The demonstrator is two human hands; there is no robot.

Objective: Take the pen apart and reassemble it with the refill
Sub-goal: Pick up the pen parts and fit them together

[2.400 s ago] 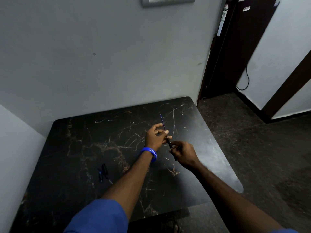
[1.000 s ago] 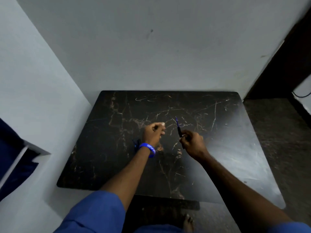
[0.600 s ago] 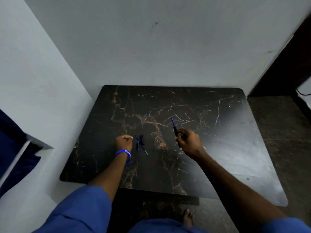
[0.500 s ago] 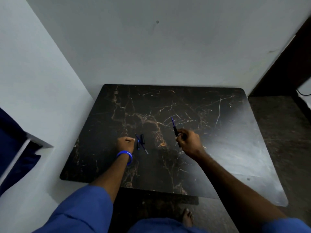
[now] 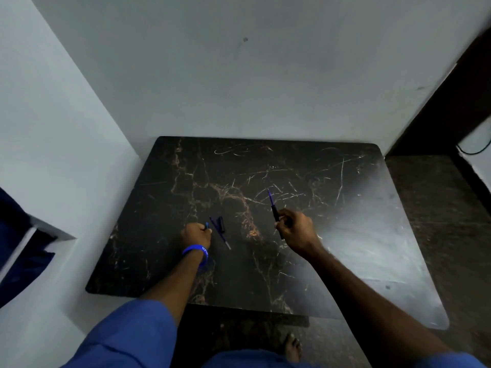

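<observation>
My right hand (image 5: 295,231) is closed around a dark pen barrel (image 5: 275,214), held upright over the middle of the black marble table (image 5: 345,235); a thin blue refill (image 5: 270,196) sticks out of its top. My left hand (image 5: 196,235), with a blue wristband, rests on the table to the left and pinches a small blue pen part (image 5: 207,225) at its fingertips. Just right of that hand lie a loose blue refill (image 5: 221,236) with a pale tip and a short black pen piece (image 5: 221,224), side by side.
The table stands in a corner, with grey walls behind it and on the left. A dark blue cloth (image 5: 18,251) hangs over a ledge at the far left. Dark floor and a doorway lie to the right. A bare foot (image 5: 292,346) shows under the table's front edge.
The head turned left and down. My left hand left the barrel, swung left to the loose parts and closed on a small blue piece. My right hand kept the barrel almost still.
</observation>
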